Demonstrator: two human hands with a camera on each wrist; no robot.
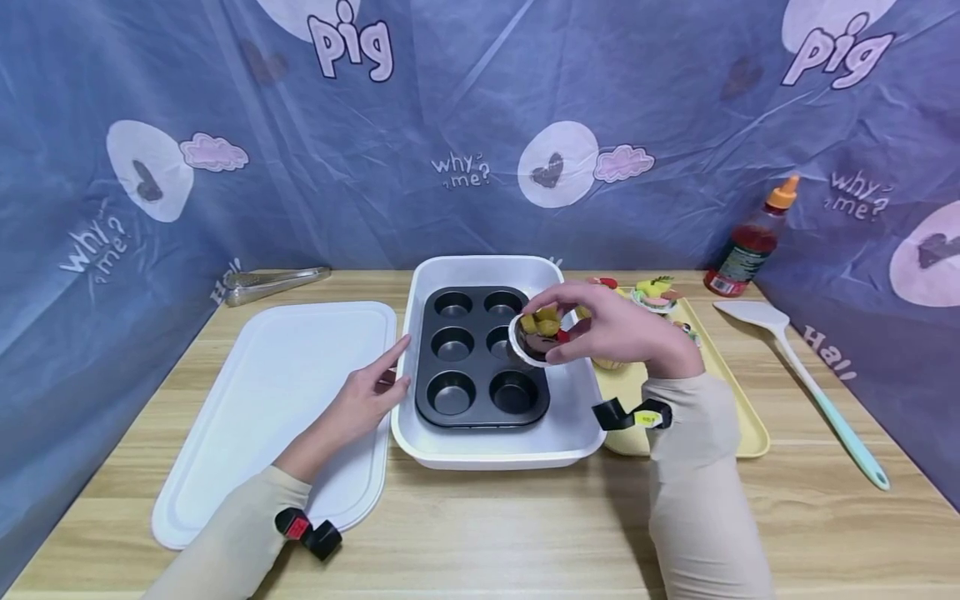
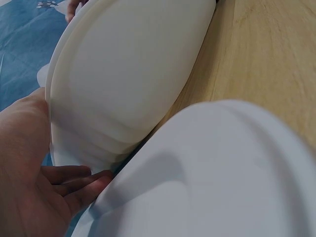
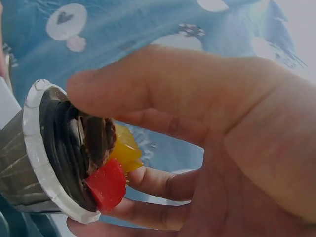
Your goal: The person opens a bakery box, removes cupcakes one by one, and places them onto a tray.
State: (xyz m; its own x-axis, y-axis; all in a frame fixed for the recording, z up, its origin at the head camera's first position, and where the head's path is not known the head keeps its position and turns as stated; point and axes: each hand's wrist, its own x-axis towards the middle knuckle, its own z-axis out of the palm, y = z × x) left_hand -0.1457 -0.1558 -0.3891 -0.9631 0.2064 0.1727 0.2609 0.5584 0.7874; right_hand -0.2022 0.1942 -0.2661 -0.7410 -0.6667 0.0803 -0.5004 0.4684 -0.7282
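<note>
My right hand holds a chocolate cupcake in a pleated paper cup with a white rim, topped with yellow and red fruit pieces. The cupcake is tilted above the right side of a dark muffin tin. That tin, with several round wells, lies inside a white rectangular basin. At the basin's left rim, my left hand grips the edge; in the left wrist view its fingers lie against the outer wall, and the rim hides part of the hand.
A white cutting board lies left of the basin, with metal tongs behind it. On the right are a yellow tray bearing several cupcakes, a sauce bottle and a spatula. A patterned blue cloth hangs behind.
</note>
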